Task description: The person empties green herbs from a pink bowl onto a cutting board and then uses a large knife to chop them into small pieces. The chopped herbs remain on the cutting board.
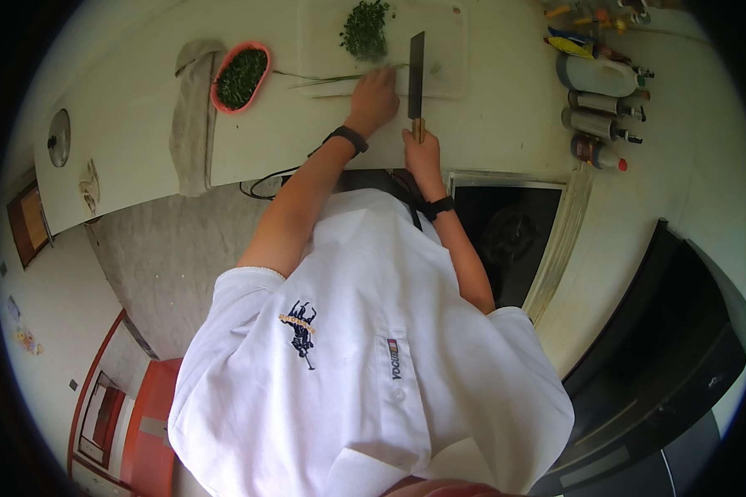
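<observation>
My right hand [424, 158] grips the wooden handle of a kitchen cleaver [416, 77], its broad blade pointing away from me over a white cutting board [447, 37]. To its left, my left hand [375, 98], slightly blurred, presses long thin green stalks [314, 80] against the board's near edge. The stalks trail off leftward past the board, and their cut ends lie close to the blade. A few faint cut pieces rest right of the cleaver. Farther back on the board is a pile of chopped greens [365, 31].
An orange-pink plastic basket [267, 71] of chopped greens stands left of the board, beside a grey towel [191, 124] hanging over the counter edge. A pot lid [60, 138] lies far left. Bottles [597, 74] line the right side, beyond a black gas hob [503, 230].
</observation>
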A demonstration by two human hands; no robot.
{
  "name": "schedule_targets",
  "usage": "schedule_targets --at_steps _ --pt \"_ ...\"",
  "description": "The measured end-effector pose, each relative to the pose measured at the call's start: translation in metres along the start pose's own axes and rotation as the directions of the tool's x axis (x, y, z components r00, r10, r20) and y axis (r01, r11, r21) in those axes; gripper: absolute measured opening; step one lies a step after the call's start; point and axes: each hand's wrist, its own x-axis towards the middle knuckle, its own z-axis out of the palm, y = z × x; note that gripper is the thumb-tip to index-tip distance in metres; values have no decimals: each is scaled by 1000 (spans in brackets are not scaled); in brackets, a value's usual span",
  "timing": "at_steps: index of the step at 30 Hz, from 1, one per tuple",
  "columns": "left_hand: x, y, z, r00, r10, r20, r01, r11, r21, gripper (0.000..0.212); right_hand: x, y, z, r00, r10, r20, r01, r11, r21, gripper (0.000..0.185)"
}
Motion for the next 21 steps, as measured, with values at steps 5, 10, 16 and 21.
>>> schedule_targets --at_steps 5,10,16,21 --pt "1 2 -2 996 28 -83 -32 998 -48 52 5 1 -3 1000 30 9 -28 992 -122 33" --pt "0 4 -7 991 50 -120 -55 998 -38 51 2 5 -2 1000 -24 -3 23 985 -171 34" --pt "0 2 -2 996 15 -93 -20 998 -59 52 0 4 -1 999 31 16 -29 996 -78 33" --pt "1 0 -1 1000 1 16 -1 1000 -28 60 -3 6 1 999 38 -1 -38 997 -70 34"
